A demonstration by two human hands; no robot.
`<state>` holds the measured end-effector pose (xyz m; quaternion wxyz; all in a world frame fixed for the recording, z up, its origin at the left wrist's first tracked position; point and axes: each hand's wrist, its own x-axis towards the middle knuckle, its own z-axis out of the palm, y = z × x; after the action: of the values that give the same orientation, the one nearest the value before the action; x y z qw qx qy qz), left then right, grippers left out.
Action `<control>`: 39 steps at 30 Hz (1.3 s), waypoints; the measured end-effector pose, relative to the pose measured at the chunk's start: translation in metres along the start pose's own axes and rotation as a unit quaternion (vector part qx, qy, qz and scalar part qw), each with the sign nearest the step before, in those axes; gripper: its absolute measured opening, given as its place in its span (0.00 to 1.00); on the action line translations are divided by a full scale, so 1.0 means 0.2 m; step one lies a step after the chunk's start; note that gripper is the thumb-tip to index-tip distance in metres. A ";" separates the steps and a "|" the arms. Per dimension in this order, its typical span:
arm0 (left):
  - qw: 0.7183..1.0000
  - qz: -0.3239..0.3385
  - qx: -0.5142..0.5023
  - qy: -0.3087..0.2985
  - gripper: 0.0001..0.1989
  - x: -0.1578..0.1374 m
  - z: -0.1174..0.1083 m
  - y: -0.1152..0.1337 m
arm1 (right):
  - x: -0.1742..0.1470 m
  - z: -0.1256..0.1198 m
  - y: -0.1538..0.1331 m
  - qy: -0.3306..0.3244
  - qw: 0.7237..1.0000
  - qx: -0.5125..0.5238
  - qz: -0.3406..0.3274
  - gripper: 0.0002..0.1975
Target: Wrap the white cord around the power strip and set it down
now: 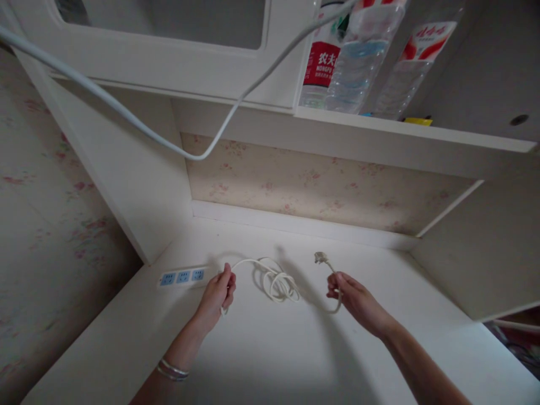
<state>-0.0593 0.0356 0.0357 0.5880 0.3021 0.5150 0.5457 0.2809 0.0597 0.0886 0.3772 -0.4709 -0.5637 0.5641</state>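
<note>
A white power cord [279, 281] lies in loose coils on the white desktop between my hands. My left hand [219, 289] is closed around one stretch of it, with a short bit of cord showing below the fist. In my right hand [348, 289], the fingers pinch the cord just behind its plug [320, 257], which points up and to the left, away from me. Left of my left hand lies a white power strip [182, 276] with blue sockets; my wrist and hand are near its right end.
A thick white cable [147, 132] hangs across the upper view in front of the cabinet [169, 56]. Several plastic bottles [358, 62] stand on the shelf [405, 135] at upper right. Side panels [126, 163] and a papered wall [295, 180] enclose the desktop [270, 349].
</note>
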 end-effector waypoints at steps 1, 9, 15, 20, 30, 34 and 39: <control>1.000 0.000 0.006 -0.005 0.28 -0.01 0.03 0.01 | 0.01 0.08 0.02 -0.016 0.999 0.027 0.005 0.19; 0.994 0.024 0.077 -0.070 0.30 -0.03 0.22 0.01 | 0.17 0.67 -0.05 -0.002 0.990 -0.033 -0.135 0.21; 0.981 0.016 0.153 -0.115 0.26 -0.06 0.27 -0.05 | 0.27 0.87 -0.09 0.019 0.924 -0.294 -0.245 0.21; 0.936 0.048 0.256 -0.237 0.22 -0.12 0.16 -0.06 | 0.34 0.78 -0.07 0.076 0.863 -0.438 -0.240 0.21; 0.797 0.257 0.513 -0.190 0.14 0.02 -0.07 -0.09 | 0.40 0.26 -0.07 0.237 0.849 -0.458 -0.116 0.20; 0.804 0.260 0.514 -0.150 0.14 0.08 -0.05 -0.12 | 0.35 0.17 -0.11 0.276 0.880 -0.374 -0.098 0.22; 0.865 0.231 0.442 -0.050 0.18 0.12 0.03 -0.13 | 0.23 0.28 -0.19 0.223 0.948 -0.196 -0.115 0.22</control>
<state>-0.0473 0.0545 0.0074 0.2755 0.6676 0.5875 0.3650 0.2098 0.0915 0.1161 0.4563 -0.5811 -0.6147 0.2760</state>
